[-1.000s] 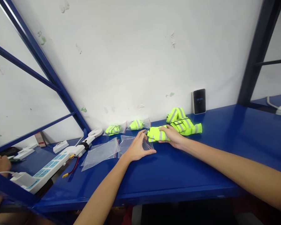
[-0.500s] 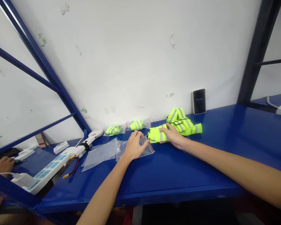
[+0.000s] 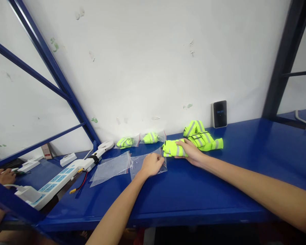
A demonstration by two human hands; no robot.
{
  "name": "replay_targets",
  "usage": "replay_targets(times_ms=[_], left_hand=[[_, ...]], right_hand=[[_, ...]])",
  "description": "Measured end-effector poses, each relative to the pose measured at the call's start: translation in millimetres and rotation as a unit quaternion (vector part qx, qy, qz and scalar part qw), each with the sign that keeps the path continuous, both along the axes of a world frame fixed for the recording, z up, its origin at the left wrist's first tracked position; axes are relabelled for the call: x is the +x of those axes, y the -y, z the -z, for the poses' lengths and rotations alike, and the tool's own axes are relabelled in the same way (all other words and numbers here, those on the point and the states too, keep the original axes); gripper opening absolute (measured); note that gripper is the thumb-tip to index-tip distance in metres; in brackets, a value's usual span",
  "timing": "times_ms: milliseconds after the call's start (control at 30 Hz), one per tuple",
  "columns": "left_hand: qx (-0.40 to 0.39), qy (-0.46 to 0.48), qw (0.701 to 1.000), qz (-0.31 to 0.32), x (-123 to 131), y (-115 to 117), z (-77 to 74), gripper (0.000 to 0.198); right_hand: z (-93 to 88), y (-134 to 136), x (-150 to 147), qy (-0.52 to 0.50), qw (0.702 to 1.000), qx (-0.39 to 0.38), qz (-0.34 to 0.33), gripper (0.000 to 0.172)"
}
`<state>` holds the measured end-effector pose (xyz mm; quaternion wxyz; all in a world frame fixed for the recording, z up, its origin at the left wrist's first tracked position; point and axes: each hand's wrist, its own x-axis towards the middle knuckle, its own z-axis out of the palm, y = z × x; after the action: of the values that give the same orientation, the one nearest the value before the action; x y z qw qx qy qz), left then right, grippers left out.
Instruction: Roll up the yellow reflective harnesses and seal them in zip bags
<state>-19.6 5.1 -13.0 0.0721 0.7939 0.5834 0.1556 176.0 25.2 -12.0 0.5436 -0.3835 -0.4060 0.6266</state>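
My left hand [image 3: 152, 164] rests on a clear zip bag [image 3: 137, 163], its fingers curled down at the bag's right, red-striped end. The fingertips are partly hidden, but they look closed on the plastic. In my right hand [image 3: 190, 151] is a folded neon-yellow reflective bundle [image 3: 173, 148] with silver stripes, thumb on top and fingers beneath it. Its left end lies just beyond the bag's opening. Behind my right hand lies more neon-yellow reflective strapping [image 3: 204, 137] with a black buckle. More clear bags [image 3: 111, 168] lie left of my left hand.
Two bagged yellow bundles, a left one [image 3: 124, 142] and a right one [image 3: 151, 137], lie along the wall. A small fan [image 3: 106, 145], a power strip [image 3: 53, 182] and a red-black cable [image 3: 82, 183] are leftward. A clock device [image 3: 219, 114] stands behind right. Another person's hand [image 3: 4, 177] shows far left.
My left hand's fingers have curled from spread to closed on the bag's open end. My right hand keeps hold of the folded bundle. The camera view has shifted slightly.
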Motion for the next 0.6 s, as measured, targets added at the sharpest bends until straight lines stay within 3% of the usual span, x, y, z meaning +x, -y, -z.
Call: replay_targets(times_ms=[167,300,467,600], left_hand=[[0.013,0.140,0.988,0.059,-1,-1,-4.5,0.029],[0.064,0.198,0.975,0.080,-3,-1,-6.1,0.029],[0.148,0.119,0.977,0.096,-2,7,-7.8,0.035],[0.203,0.021,0.972,0.115,-1,16,-12.2,0.032]], right_hand=[[-1.7,3,-2,0.022,0.998,0.044,-0.035,0.017],[-2.7,1,3,0.157,0.979,0.128,0.031,0.024],[0.5,-2,8,0.325,0.906,0.252,0.100,0.026],[1.2,0,6,0.341,0.889,0.289,0.093,0.027]])
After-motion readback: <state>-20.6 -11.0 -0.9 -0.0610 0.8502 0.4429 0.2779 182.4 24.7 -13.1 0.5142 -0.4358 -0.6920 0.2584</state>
